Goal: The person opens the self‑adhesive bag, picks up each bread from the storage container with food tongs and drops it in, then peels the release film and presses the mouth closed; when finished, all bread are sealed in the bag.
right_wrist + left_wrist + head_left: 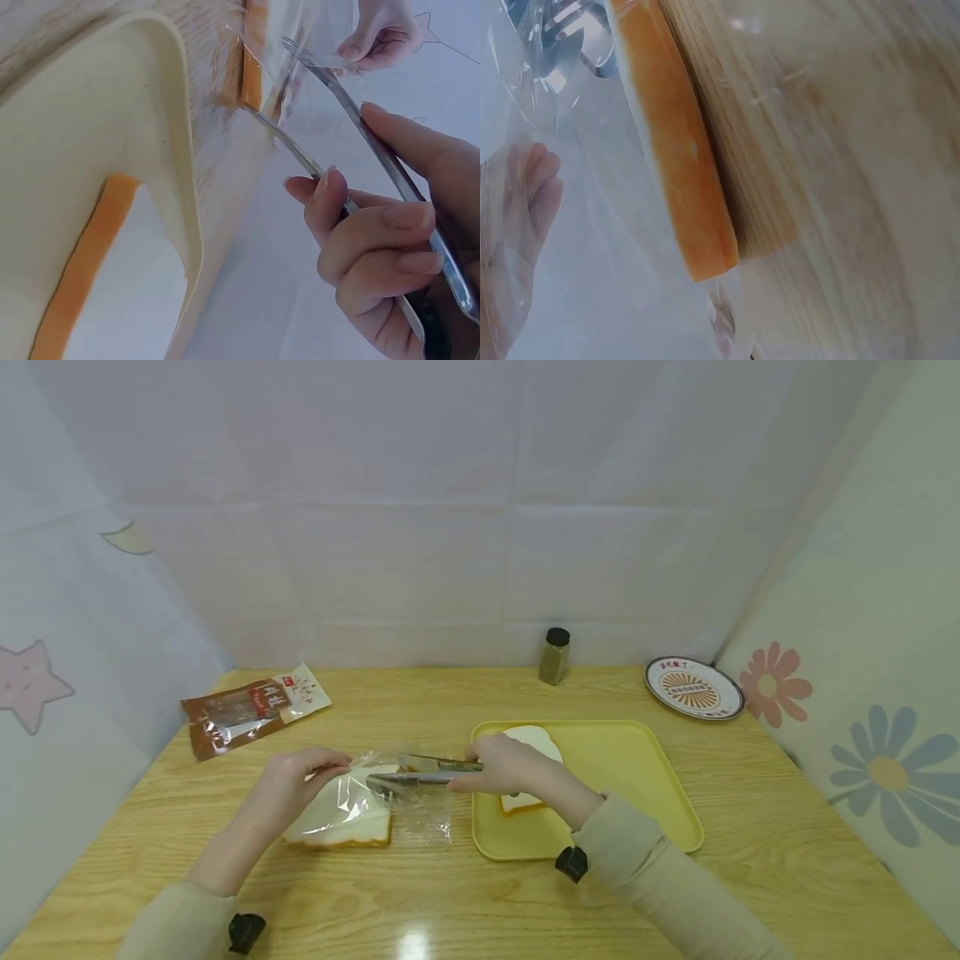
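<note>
My left hand (296,774) pinches the edge of a clear plastic bag (423,822) on the left half of the table. Inside the bag lies white sliced bread (337,822); its orange-brown crust (675,142) fills the middle of the left wrist view. With curled fingers my right hand (382,247) grips metal tongs (431,778) that point left. The tong arms are spread, their tips at the bag's mouth, by the bread's right edge. Beneath my right hand, another bread slice (534,739) lies on the yellow tray (622,785), partly hidden by that hand.
A brown food packet (251,706) lies at the back left. Near the back wall stands a small jar (554,658) with a black lid. The round patterned plate (693,688) is at the back right. Fabric walls close off the back and both sides.
</note>
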### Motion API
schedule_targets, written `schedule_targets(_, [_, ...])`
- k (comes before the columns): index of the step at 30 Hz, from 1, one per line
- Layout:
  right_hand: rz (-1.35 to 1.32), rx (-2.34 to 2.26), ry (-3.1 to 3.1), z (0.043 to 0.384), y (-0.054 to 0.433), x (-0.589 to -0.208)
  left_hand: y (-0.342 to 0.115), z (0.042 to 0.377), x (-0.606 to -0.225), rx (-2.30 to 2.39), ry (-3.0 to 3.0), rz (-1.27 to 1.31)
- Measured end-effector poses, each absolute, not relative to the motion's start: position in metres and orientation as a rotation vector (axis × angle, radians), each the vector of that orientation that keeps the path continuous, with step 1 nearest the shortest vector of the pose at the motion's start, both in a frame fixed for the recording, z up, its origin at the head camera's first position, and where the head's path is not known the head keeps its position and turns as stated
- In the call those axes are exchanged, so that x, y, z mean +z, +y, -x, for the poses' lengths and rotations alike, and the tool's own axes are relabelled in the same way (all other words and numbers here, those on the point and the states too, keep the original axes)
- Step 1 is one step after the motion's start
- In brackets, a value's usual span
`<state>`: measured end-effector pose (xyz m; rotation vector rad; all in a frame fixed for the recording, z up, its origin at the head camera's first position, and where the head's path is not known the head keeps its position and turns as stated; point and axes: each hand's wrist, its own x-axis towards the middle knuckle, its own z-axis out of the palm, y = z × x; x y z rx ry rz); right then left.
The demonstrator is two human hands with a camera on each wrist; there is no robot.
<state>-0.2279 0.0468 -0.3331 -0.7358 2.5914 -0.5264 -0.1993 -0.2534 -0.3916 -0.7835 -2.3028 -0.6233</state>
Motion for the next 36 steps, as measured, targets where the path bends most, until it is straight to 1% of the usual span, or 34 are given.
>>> schedule_targets(16, [0.677,-0.718,2.572,0.229,0.063,-0.331,-0.254,0.208,-0.386,-0.612,-2.341,0.731])
schedule_targets(26, [0.638,-0.867,2.489,0.223,0.102,-0.335,-0.25,0.204,-0.391,-0.644,-2.325,0.795])
schedule_targets(36, [0.543,-0.985,2.446,0.207,0.139,-0.343,-0.253,0.201,-0.392,-0.644,-2.348,0.797])
